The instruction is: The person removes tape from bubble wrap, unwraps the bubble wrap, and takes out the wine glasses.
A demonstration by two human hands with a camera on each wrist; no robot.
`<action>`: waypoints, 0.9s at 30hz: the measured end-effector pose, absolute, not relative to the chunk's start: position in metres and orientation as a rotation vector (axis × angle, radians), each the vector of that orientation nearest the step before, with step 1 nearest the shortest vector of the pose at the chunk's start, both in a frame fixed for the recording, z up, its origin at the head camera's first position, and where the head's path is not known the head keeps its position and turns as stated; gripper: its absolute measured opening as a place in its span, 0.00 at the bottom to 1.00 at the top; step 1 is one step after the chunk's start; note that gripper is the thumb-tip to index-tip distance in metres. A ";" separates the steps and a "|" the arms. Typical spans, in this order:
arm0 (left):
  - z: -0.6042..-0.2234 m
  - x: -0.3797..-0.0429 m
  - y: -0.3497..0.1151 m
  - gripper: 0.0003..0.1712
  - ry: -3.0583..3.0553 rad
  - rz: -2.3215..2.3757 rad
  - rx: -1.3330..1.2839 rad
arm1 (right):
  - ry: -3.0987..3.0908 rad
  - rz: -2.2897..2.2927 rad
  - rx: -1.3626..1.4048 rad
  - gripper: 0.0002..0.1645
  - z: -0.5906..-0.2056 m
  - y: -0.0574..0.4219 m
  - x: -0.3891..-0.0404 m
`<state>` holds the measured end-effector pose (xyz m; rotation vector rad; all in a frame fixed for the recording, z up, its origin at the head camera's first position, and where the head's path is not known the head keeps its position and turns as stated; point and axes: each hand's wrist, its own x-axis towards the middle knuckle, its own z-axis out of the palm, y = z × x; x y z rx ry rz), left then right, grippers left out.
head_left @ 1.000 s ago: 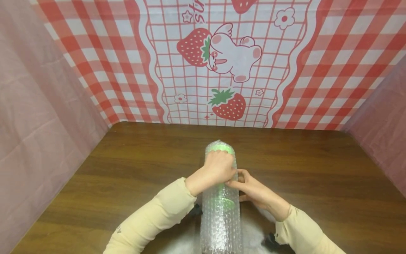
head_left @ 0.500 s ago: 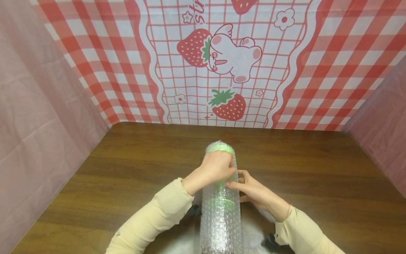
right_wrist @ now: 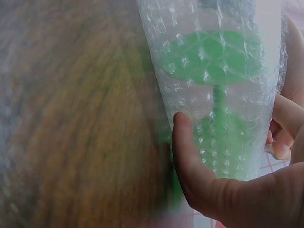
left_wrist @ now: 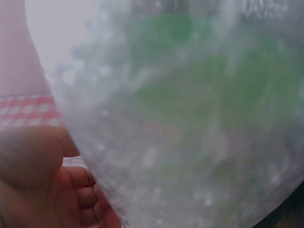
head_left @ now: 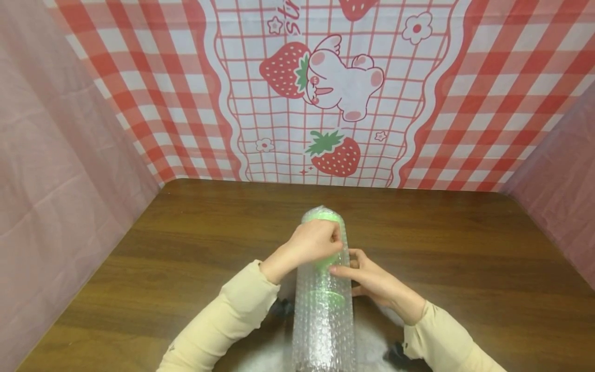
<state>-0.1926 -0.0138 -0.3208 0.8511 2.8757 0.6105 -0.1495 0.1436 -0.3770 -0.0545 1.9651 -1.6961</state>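
Observation:
A tall roll of clear bubble wrap (head_left: 323, 330) stands upright at the front middle of the table, around a green object (right_wrist: 213, 57) with a round disc and a thin stem. My left hand (head_left: 313, 240) is curled against the upper part of the wrap, fingers tucked at its surface; the left wrist view shows the wrap (left_wrist: 190, 166) close up, covering the fingertips. From the right side my right hand (head_left: 374, 281) grips the roll, its thumb (right_wrist: 186, 156) on the near face and its other fingers around the far side.
The brown wooden table (head_left: 186, 232) reaches back to a red-and-white checked cloth (head_left: 176, 93) with strawberry prints. Pink curtains (head_left: 60, 155) hang at both sides. Dark straps (head_left: 397, 356) show near the wrists.
My left hand has shifted slightly left across the wrap, uncovering more of the green inside. The right hand and the roll have hardly moved.

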 end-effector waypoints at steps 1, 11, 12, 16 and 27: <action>-0.321 -0.193 -0.015 0.02 2.868 0.630 0.853 | 1.966 -1.697 -0.055 0.49 -0.377 0.144 -0.150; -0.319 -0.192 -0.022 0.03 2.809 0.790 0.859 | 1.951 -1.702 -0.080 0.46 -0.378 0.144 -0.150; -0.319 -0.192 -0.022 0.03 2.802 0.804 0.862 | 1.948 -1.702 -0.082 0.46 -0.378 0.144 -0.150; -0.319 -0.192 -0.025 0.04 2.770 0.862 0.883 | 1.938 -1.704 -0.086 0.47 -0.378 0.144 -0.150; -0.317 -0.193 -0.029 0.06 2.756 0.918 0.868 | 1.936 -1.709 -0.078 0.48 -0.377 0.144 -0.149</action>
